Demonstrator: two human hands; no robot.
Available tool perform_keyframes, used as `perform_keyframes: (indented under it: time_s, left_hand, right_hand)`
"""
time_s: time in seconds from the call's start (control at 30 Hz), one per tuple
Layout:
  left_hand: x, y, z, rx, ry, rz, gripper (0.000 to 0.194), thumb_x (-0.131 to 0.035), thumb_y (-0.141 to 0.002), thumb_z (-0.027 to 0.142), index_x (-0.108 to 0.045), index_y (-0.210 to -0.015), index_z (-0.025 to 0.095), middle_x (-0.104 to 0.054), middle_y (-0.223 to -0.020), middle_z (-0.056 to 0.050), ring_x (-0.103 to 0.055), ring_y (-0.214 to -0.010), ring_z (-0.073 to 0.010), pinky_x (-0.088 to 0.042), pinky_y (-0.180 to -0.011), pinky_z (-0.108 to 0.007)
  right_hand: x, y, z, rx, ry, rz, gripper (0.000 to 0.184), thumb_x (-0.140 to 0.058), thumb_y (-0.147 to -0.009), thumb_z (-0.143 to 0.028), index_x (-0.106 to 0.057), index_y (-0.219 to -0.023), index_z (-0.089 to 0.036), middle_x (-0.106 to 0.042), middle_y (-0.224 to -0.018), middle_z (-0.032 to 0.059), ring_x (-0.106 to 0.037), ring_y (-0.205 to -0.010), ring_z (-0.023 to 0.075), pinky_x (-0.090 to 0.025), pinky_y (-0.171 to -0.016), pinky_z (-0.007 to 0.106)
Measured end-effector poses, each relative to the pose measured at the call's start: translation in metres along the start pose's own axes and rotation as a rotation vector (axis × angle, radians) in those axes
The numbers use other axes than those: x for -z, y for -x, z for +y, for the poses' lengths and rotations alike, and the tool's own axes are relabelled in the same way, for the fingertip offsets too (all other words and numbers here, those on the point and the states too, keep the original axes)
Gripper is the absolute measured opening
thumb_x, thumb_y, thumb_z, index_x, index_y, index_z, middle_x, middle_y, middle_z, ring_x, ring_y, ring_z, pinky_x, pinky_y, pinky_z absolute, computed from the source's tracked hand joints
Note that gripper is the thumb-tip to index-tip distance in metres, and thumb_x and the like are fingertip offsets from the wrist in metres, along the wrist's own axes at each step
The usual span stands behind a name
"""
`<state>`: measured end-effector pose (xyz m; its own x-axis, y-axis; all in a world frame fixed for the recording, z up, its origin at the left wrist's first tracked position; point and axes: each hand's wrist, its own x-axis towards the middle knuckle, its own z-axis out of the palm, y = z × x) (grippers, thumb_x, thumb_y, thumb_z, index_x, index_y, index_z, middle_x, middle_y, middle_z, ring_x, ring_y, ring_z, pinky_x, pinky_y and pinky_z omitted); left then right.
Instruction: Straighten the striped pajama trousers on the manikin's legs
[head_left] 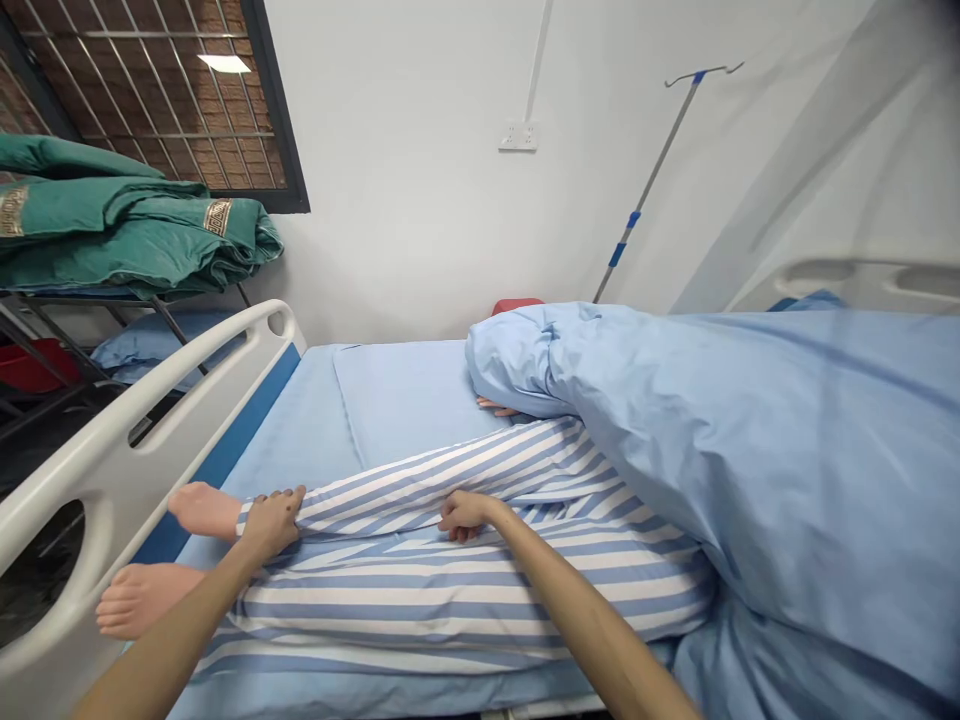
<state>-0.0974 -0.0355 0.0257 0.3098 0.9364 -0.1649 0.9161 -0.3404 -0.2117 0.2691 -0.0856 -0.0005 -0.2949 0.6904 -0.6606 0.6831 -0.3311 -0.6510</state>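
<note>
A figure with smooth, manikin-like feet (142,598) lies on the bed in blue-and-white striped trousers (450,600). Over the far leg's ankle, my left hand (273,522) is closed round the trouser leg just above the cuff. My right hand (465,512) has its fingers curled at the trouser cloth near the far knee; how much cloth is between them is partly hidden. A light blue quilt (720,440) covers the figure's upper body and hips. From under its edge the fingers of the figure's hand (495,405) stick out.
A white and blue footboard (150,400) closes off the bed's left end. Behind the bed stand an IV pole (652,185) and a red object (516,304) partly hidden by the quilt. Folded green covers (135,235) lie on a rack below the barred window (157,90).
</note>
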Motion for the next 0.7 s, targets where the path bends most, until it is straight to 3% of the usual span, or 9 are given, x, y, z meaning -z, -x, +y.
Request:
perform_keyframes:
  time_s: [0.1, 0.2, 0.33, 0.43, 0.57, 0.7]
  left_hand:
    - [0.027, -0.006, -0.002, 0.004, -0.032, -0.001, 0.042, -0.046, -0.064, 0.019, -0.047, -0.107, 0.020, -0.061, -0.098, -0.009, -0.055, -0.093, -0.0261, -0.036, -0.079, -0.038]
    - [0.061, -0.012, -0.006, -0.004, -0.067, 0.016, 0.039, -0.047, -0.064, 0.020, -0.048, -0.102, 0.021, -0.062, -0.094, -0.009, -0.055, -0.091, -0.0264, -0.036, -0.078, -0.038]
    - [0.105, -0.018, -0.009, -0.011, -0.127, 0.067, 0.037, -0.047, -0.063, 0.021, -0.048, -0.100, 0.021, -0.063, -0.090, -0.009, -0.057, -0.087, -0.0269, -0.036, -0.076, -0.038]
    - [0.130, -0.019, -0.008, 0.016, -0.130, 0.096, 0.035, -0.048, -0.062, 0.021, -0.048, -0.097, 0.021, -0.063, -0.091, -0.009, -0.057, -0.087, -0.0272, -0.036, -0.077, -0.038]
    - [0.139, -0.016, 0.001, 0.089, -0.092, 0.069, 0.035, -0.049, -0.061, 0.025, -0.048, -0.096, 0.022, -0.064, -0.094, -0.008, -0.058, -0.088, -0.0271, -0.038, -0.075, -0.036]
    - [0.118, -0.010, 0.021, 0.170, -0.017, 0.070, 0.040, -0.050, -0.061, 0.027, -0.046, -0.101, 0.025, -0.064, -0.097, -0.006, -0.059, -0.089, -0.0263, -0.039, -0.071, -0.033]
  right_hand:
    - [-0.008, -0.011, 0.004, 0.092, -0.240, 0.091, 0.027, -0.064, -0.064, -0.032, -0.058, -0.083, -0.015, -0.062, -0.077, 0.0050, -0.057, -0.061, 0.0113, -0.044, -0.049, 0.020]
    - [-0.010, -0.012, 0.004, 0.201, -0.715, 0.132, 0.031, -0.069, -0.060, -0.032, -0.057, -0.084, -0.017, -0.059, -0.093, 0.0060, -0.058, -0.073, 0.0141, -0.048, -0.055, 0.024]
    - [-0.001, -0.003, 0.000, 0.319, -1.234, 0.048, 0.023, -0.069, -0.062, -0.027, -0.055, -0.078, -0.018, -0.059, -0.094, 0.0041, -0.059, -0.085, 0.0179, -0.048, -0.068, 0.030]
    - [0.006, 0.004, -0.005, 0.493, -1.474, -0.010, 0.016, -0.065, -0.065, -0.022, -0.054, -0.076, -0.019, -0.060, -0.098, 0.0027, -0.056, -0.098, 0.0208, -0.046, -0.077, 0.033]
    - [0.012, 0.016, -0.011, 0.722, -1.567, -0.053, 0.013, -0.058, -0.070, -0.025, -0.057, -0.083, -0.021, -0.060, -0.104, 0.0024, -0.049, -0.109, 0.0221, -0.042, -0.085, 0.039]
    - [0.015, 0.033, -0.019, 0.898, -1.579, -0.147, 0.017, -0.055, -0.072, -0.030, -0.057, -0.088, -0.026, -0.056, -0.113, -0.0001, -0.043, -0.116, 0.0239, -0.037, -0.091, 0.045]
